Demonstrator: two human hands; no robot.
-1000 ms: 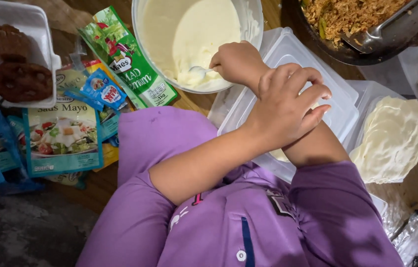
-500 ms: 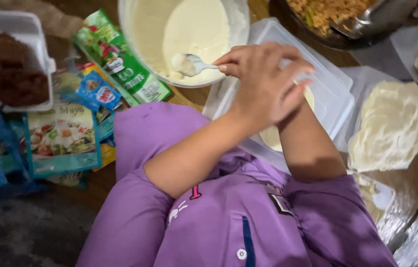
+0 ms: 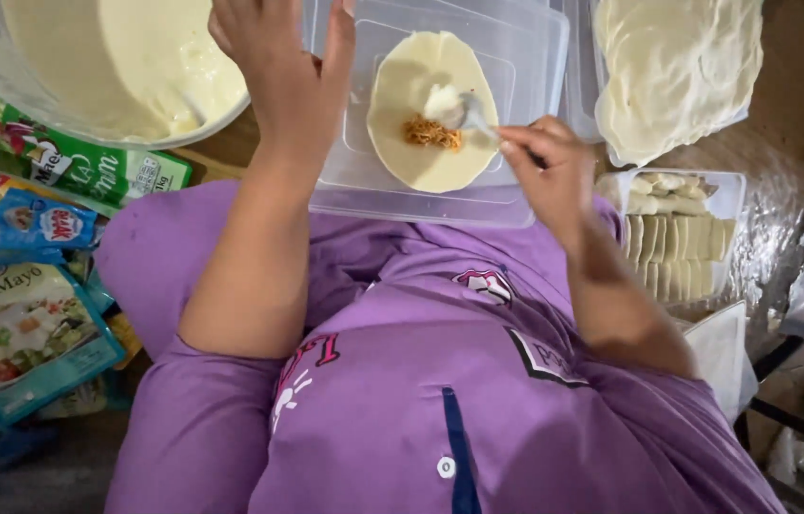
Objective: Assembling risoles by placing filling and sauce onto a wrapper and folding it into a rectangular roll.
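My right hand (image 3: 549, 171) grips a spoon (image 3: 464, 109) whose bowl carries white cream over a round pale wrapper (image 3: 421, 152). The wrapper lies flat on an upturned clear plastic lid (image 3: 535, 67). A small heap of orange shredded filling (image 3: 432, 133) sits at the wrapper's middle, just below the spoon. My left hand (image 3: 288, 67) rests, fingers spread, on the lid's left edge, beside a large bowl of white batter (image 3: 126, 67).
A stack of pale wrappers (image 3: 678, 67) lies at the top right. Below it a clear tub (image 3: 730, 200) holds folded rolls in rows. Green and blue sauce sachets (image 3: 31, 266) lie along the left. Foil (image 3: 783, 247) and clutter sit at the right.
My right hand has carried the spoon from the batter bowl rightward to the wrapper. My left hand has moved off the wrapper to the lid's left edge. The view has shifted right.
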